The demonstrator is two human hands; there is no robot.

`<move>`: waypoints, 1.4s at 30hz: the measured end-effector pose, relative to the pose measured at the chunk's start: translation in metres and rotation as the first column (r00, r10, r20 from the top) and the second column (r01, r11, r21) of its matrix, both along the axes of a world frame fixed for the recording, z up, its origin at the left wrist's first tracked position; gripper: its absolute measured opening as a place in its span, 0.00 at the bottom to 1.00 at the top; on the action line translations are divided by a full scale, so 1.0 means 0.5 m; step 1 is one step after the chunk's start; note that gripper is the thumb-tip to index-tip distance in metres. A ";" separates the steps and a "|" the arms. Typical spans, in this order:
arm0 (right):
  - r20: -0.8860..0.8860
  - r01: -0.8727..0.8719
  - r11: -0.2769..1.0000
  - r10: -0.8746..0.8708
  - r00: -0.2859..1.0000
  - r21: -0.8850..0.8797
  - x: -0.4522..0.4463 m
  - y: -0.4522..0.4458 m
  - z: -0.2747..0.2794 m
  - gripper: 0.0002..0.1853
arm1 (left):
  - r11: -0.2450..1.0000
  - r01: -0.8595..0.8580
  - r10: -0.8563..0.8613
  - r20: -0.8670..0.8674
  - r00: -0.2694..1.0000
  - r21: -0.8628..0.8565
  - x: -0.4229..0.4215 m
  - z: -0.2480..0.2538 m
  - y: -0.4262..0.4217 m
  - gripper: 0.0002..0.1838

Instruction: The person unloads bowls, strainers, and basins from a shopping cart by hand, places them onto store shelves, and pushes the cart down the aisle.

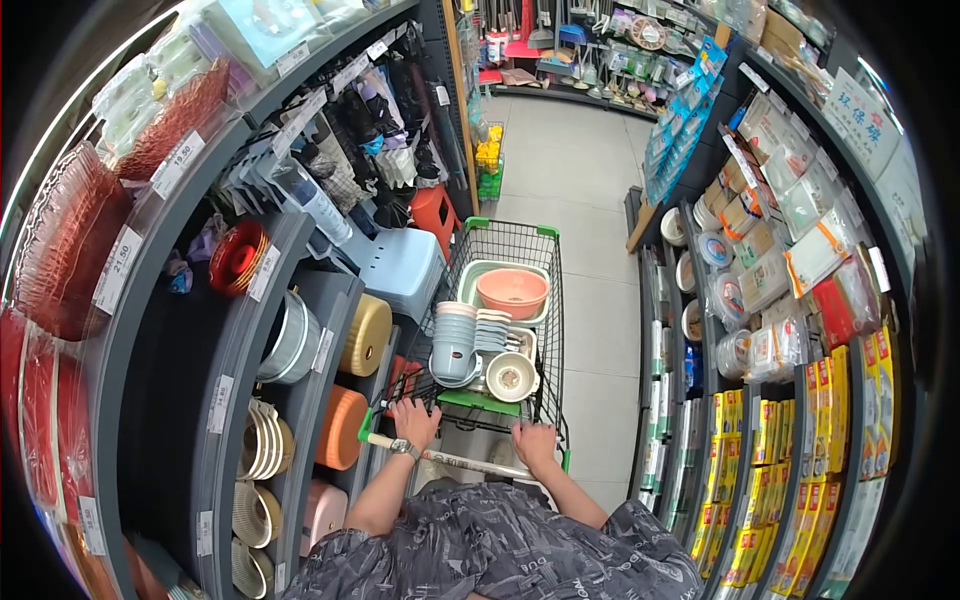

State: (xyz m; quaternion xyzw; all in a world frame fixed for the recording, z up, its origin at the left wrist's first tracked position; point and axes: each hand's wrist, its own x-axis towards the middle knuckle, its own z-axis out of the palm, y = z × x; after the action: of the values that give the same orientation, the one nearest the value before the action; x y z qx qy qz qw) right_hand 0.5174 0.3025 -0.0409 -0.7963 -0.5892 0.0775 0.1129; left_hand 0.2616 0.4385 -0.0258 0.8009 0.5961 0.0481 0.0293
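Note:
A wire shopping cart [562, 330] with green corners stands in front of me, its pale handle [450, 458] under my forearms. Reaching past the handle, my left hand [414, 424] lies on the cart's rear edge with its fingers spread; a watch [403, 447] is on that wrist. My right hand [534, 442] curls over the rear edge farther right. Inside the cart are a stack of blue-grey buckets [455, 345], a pink basin [513, 290] in a pale green tub [470, 283], stacked grey-blue containers [491, 330] and a cream pot-shaped bowl [512, 376].
Shelves with pots [292, 340], an orange container [341, 428] and blue stools [397, 270] line the left side. Yellow boxes [825, 400] and packaged bowls [735, 300] fill the right shelves. The tiled aisle [570, 160] leads to shelves of dustpans [540, 40].

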 end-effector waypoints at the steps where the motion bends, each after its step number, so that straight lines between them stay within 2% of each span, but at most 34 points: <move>1: -0.002 -0.014 0.999 0.014 1.000 -0.035 0.002 0.007 -0.002 0.30 | 1.000 -0.003 0.003 0.003 1.000 0.005 0.002 0.001 0.001 0.26; 2: 0.002 -0.015 0.999 0.015 1.000 -0.031 0.006 0.012 -0.004 0.30 | 1.000 -0.001 0.001 -0.010 1.000 -0.017 0.001 0.003 0.000 0.27; 4: -0.094 -0.018 0.989 0.005 0.996 -0.144 0.014 0.022 0.006 0.34 | 0.999 0.006 -0.007 -0.017 1.000 -0.033 0.000 0.006 0.001 0.29; 5: -0.096 -0.019 0.993 0.007 0.995 -0.120 0.017 0.021 -0.004 0.38 | 0.999 0.010 -0.011 -0.011 1.000 -0.046 -0.001 0.009 0.001 0.29; 8: -0.104 -0.050 0.982 0.031 0.994 -0.182 0.022 0.017 0.002 0.39 | 0.999 0.034 -0.034 0.009 0.999 -0.032 -0.011 0.010 0.000 0.32; 10: -0.094 -0.040 0.980 0.022 0.995 -0.196 0.024 0.015 0.003 0.39 | 0.981 0.088 -0.087 0.018 0.996 -0.174 -0.022 0.033 0.012 0.37; 11: -0.101 -0.018 0.978 -0.004 0.995 -0.208 0.019 0.014 0.006 0.39 | 0.966 0.113 -0.101 0.059 0.993 -0.235 -0.042 0.013 0.030 0.41; 12: -0.110 0.004 0.976 -0.028 0.994 -0.219 0.017 0.012 0.005 0.39 | 0.966 0.123 -0.110 0.068 0.992 -0.227 -0.050 0.015 0.036 0.41; 14: -0.097 0.010 0.967 -0.036 0.995 -0.256 0.013 0.009 0.007 0.39 | 0.929 0.171 -0.148 0.094 0.985 -0.327 -0.060 0.021 0.051 0.43; 15: -0.093 0.010 0.963 -0.036 0.995 -0.268 0.011 0.005 0.004 0.39 | 0.908 0.165 -0.151 0.065 0.986 -0.385 -0.062 0.029 0.054 0.45; 16: -0.088 0.011 0.960 -0.037 0.995 -0.280 0.010 0.001 0.000 0.39 | 0.911 0.176 -0.159 0.076 0.984 -0.372 -0.061 0.035 0.056 0.45; 17: -0.092 0.014 0.939 -0.048 0.995 -0.343 0.010 -0.001 -0.004 0.40 | 0.897 0.179 -0.178 0.040 0.983 -0.404 -0.059 0.040 0.056 0.47; 20: -0.105 0.017 0.922 -0.062 0.993 -0.386 0.014 -0.016 -0.023 0.41 | 0.874 0.189 -0.242 -0.062 0.968 -0.446 -0.062 0.033 0.050 0.51; 21: -0.154 0.016 0.882 -0.100 0.983 -0.471 0.012 -0.015 -0.015 0.42 | 0.864 0.209 -0.279 -0.088 0.956 -0.459 -0.069 0.029 0.047 0.52; 22: -0.146 0.028 0.884 -0.108 0.983 -0.466 0.011 -0.014 -0.008 0.42 | 0.852 0.226 -0.315 -0.116 0.942 -0.473 -0.072 0.027 0.042 0.52; 24: -0.190 -0.010 0.804 -0.128 0.974 -0.594 0.010 -0.023 -0.001 0.42 | 0.827 0.247 -0.338 -0.096 0.936 -0.506 -0.077 0.034 0.032 0.54; 26: -0.212 -0.015 0.756 -0.165 0.963 -0.655 0.009 -0.029 0.002 0.44 | 0.723 0.224 -0.363 -0.083 0.928 -0.654 -0.082 0.056 0.022 0.56; 29: -0.230 -0.003 0.735 -0.208 0.951 -0.678 -0.006 -0.050 -0.025 0.55 | 0.627 0.275 -0.470 -0.074 0.879 -0.729 -0.095 0.066 0.012 0.59; 30: -0.227 0.006 0.735 -0.216 0.950 -0.678 -0.017 -0.059 -0.017 0.55 | 0.574 0.298 -0.527 -0.065 0.848 -0.763 -0.101 0.065 0.010 0.60; 32: -0.189 0.032 0.713 -0.228 0.955 -0.700 -0.044 -0.082 0.024 0.47 | 0.566 0.328 -0.559 -0.059 0.827 -0.756 -0.122 0.019 0.003 0.61; 33: -0.186 0.064 0.770 -0.232 0.955 -0.635 -0.057 -0.103 0.023 0.47 | 0.571 0.346 -0.569 -0.055 0.820 -0.744 -0.131 0.016 -0.008 0.61; 34: -0.180 0.074 0.772 -0.238 0.954 -0.632 -0.069 -0.118 0.022 0.47 | 0.578 0.364 -0.577 -0.051 0.815 -0.731 -0.137 0.027 -0.017 0.61; 36: -0.148 0.157 0.828 -0.277 0.949 -0.537 -0.093 -0.143 0.016 0.46 | 0.670 0.412 -0.547 -0.035 0.837 -0.617 -0.159 0.030 -0.047 0.59; 37: -0.089 0.183 0.889 -0.241 0.966 -0.421 -0.105 -0.157 0.002 0.42 | 0.749 0.408 -0.497 -0.035 0.867 -0.521 -0.169 0.024 -0.069 0.55; 38: -0.087 0.191 0.887 -0.249 0.965 -0.420 -0.112 -0.170 -0.011 0.42 | 0.817 0.395 -0.447 -0.028 0.894 -0.419 -0.176 0.017 -0.090 0.51; 39: -0.102 0.206 0.925 -0.249 0.963 -0.319 -0.125 -0.184 -0.009 0.38 | 0.814 0.404 -0.456 -0.027 0.890 -0.418 -0.185 0.003 -0.108 0.51; 41: -0.164 0.170 0.977 -0.191 0.968 -0.131 -0.160 -0.221 -0.003 0.27 | 0.888 0.457 -0.458 0.178 0.871 0.051 -0.214 -0.025 -0.137 0.41; 42: -0.162 0.175 0.976 -0.196 0.967 -0.130 -0.172 -0.237 0.015 0.27 | 0.886 0.461 -0.463 0.179 0.868 0.053 -0.220 -0.031 -0.143 0.41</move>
State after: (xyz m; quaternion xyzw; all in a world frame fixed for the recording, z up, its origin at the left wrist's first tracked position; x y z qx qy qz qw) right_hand 0.4314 0.1842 -0.0333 -0.8433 -0.4944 0.1695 0.1248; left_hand 0.1517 0.3672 -0.0414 0.9122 0.3818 0.1168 0.0923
